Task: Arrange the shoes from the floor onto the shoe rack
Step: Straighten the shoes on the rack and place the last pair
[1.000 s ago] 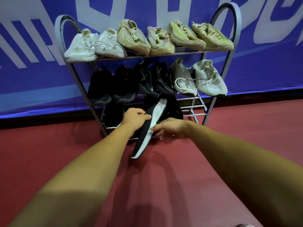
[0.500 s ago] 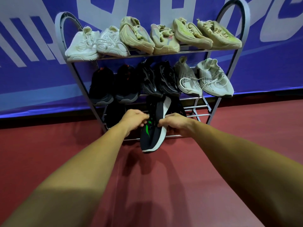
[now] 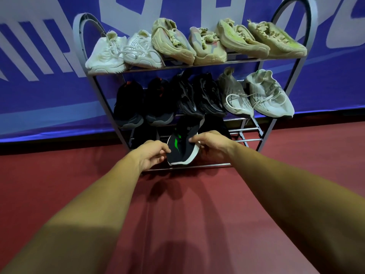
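A black shoe with a green logo and white sole [image 3: 180, 147] rests on the bottom shelf of the grey metal shoe rack [image 3: 199, 166], toe toward me. My left hand [image 3: 153, 154] pinches its left side near the toe. My right hand [image 3: 212, 146] grips its right side by the sole. Two more black shoes sit in shadow on the same shelf, one on each side. The top shelf holds several white and beige sneakers [image 3: 171, 43]. The middle shelf holds several black shoes [image 3: 162, 103] and two white ones [image 3: 268, 94].
The rack stands against a blue banner with white lettering [image 3: 39, 56]. Red floor [image 3: 177, 224] stretches from the rack toward me. The right part of the bottom shelf shows bare metal bars [image 3: 246, 135].
The black shoe was on edge with its white sole facing me, half off the rack. Both hands have turned it upright and pushed it onto the bottom shelf.
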### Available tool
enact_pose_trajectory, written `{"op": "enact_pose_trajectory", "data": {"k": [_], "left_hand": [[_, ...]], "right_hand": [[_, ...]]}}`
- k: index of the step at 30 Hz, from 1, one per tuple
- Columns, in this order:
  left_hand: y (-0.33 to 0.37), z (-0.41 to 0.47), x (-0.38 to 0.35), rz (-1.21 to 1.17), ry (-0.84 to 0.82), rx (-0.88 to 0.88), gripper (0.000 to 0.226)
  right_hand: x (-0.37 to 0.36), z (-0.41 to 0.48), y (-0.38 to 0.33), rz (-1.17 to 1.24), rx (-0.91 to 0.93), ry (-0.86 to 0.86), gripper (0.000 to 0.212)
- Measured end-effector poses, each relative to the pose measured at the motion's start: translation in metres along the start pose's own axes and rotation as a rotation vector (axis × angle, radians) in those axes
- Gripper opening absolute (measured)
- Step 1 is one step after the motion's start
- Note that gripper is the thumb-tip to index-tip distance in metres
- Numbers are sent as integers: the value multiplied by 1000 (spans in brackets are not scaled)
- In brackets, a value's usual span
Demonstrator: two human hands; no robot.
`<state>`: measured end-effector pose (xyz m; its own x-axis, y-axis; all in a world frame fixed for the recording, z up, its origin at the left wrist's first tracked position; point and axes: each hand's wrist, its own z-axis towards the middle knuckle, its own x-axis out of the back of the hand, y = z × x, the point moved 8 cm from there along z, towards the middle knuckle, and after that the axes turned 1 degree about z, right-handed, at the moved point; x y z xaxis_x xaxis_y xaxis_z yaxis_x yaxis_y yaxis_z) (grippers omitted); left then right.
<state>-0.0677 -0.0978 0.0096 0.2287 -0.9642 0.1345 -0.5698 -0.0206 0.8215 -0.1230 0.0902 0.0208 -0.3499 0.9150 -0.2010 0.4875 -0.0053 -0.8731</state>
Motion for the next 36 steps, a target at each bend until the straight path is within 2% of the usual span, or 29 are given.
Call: {"op": "enact_pose_trajectory", "data": {"k": [4, 7, 10, 17, 21, 27, 29, 32, 35, 36], "left_hand": [[-2, 4, 12, -20, 91, -32, 18], [-8, 9, 21, -6, 143, -37, 22], [-11, 14, 28, -12, 188, -35, 21], [-12, 29, 27, -110, 213, -11, 18], [-27, 36, 29, -129, 181, 86, 21], [-44, 36, 35, -71, 72, 261, 15], [-45, 39, 32, -95, 32, 261, 14], [-41, 45, 29, -123, 50, 217, 14], [-33, 49, 23, -154, 66, 160, 12], [-31, 50, 20, -158, 69, 151, 12]], "right_hand": [[-3, 13, 8, -117, -51, 29, 6], [-8, 11, 28, -350, -229, -31, 11], [-19, 7, 39, -401, -324, -118, 15], [-16, 35, 33, -293, -160, -7, 21], [-22, 49, 37, -330, -105, 19, 33], [-37, 69, 37, -339, -25, 115, 28], [-40, 74, 36, -316, -23, 144, 25], [-40, 84, 40, -277, -18, 229, 9], [-33, 87, 41, -238, -12, 325, 27], [-30, 87, 40, -237, -11, 321, 27]]}}
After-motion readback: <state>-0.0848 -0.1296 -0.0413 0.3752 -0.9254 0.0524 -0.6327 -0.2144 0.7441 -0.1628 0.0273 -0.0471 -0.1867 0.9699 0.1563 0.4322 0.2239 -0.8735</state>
